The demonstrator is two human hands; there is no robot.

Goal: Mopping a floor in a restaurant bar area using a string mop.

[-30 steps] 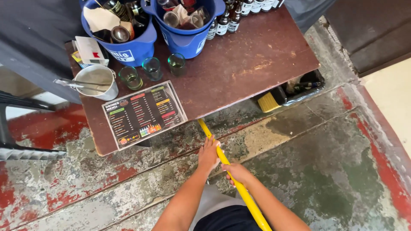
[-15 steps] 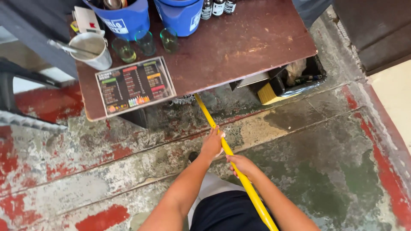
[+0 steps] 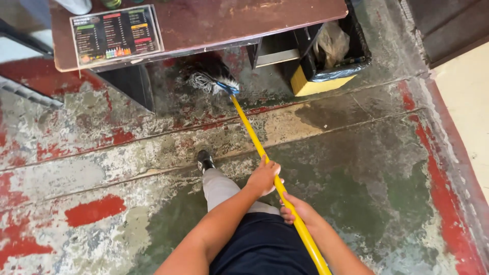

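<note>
Item — mop (image 3: 254, 140), yellow handle, grey string head on a blue socket. Head lies on the floor (image 3: 356, 153) under the front edge of the brown table (image 3: 229, 20), beside its dark leg; the handle slants back toward the person.

Holders — left hand (image 3: 264, 176) curled around the handle, higher up the shaft; right hand (image 3: 298, 210) wrapped around it just below, fingers closed on the yellow pole.

Change since a second ago: the mop head, then hidden beneath the table, now shows at its front edge, and the view has dropped, so the buckets and bottles on the table have left the picture. By the look of it, the stroke under the table is being drawn back.

Nearby: menu card (image 3: 116, 34) at the table's front left corner; lined bin (image 3: 333, 53) by the far right leg; one black shoe (image 3: 205, 160) on worn red-and-green paint.
</note>
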